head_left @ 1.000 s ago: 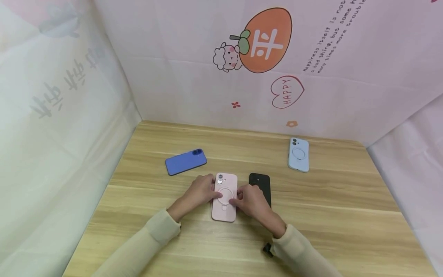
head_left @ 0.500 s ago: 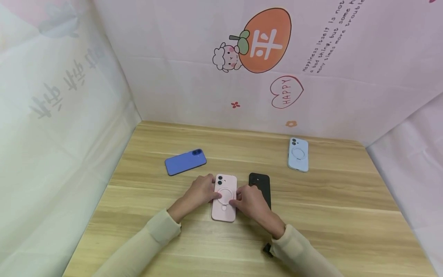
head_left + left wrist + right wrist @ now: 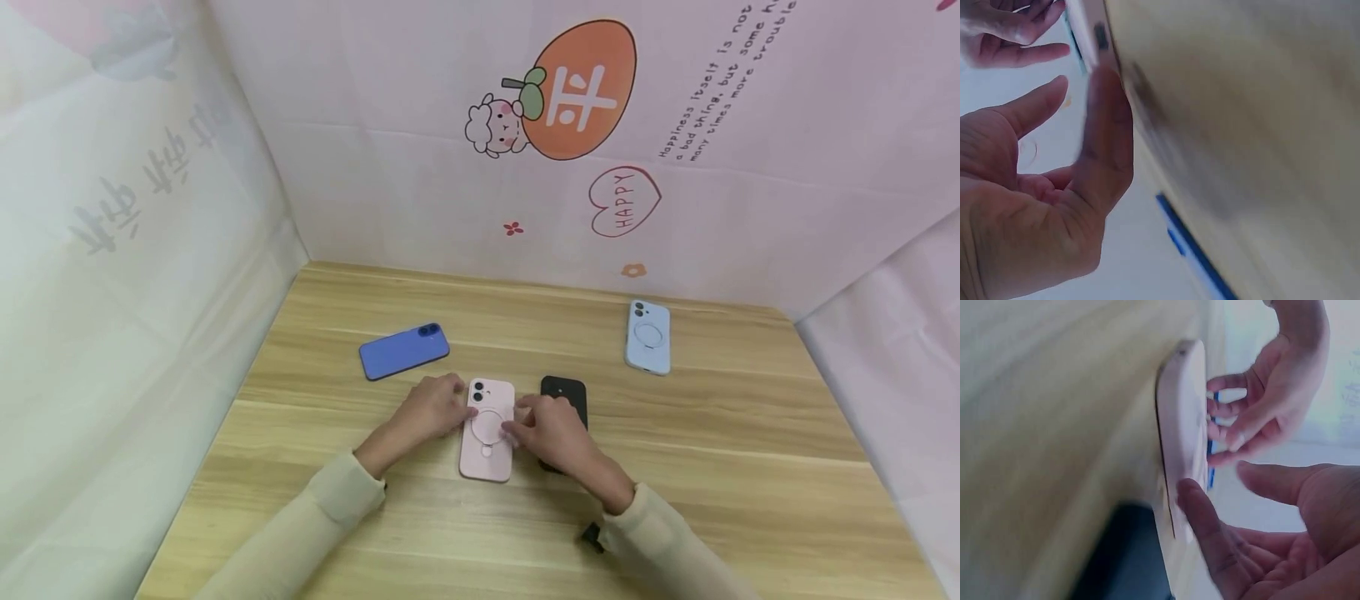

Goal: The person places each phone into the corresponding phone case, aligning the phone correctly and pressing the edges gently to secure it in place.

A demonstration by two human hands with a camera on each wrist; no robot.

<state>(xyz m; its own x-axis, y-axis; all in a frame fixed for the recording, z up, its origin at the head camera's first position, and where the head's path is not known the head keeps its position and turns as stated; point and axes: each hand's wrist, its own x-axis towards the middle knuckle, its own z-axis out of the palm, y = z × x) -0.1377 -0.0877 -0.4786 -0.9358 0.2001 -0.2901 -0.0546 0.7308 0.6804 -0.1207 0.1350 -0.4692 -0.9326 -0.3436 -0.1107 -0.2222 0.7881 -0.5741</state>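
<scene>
A pink phone case with a ring on its back lies flat on the wooden table, camera end away from me. My left hand rests at its left edge, the thumb against the side, the fingers loose. My right hand touches its right edge and the ring with the fingertips. In the right wrist view the thumb lies along the case while the forefinger stands apart. Neither hand is closed round the case.
A black phone lies just right of the pink case, partly under my right hand. A dark blue phone sits to the back left, and a light blue cased phone to the back right. Printed cloth walls enclose three sides.
Both hands have eased outward from the middle of the pink case to its edges. The right wrist has shifted a little to the right. The case has not moved.
</scene>
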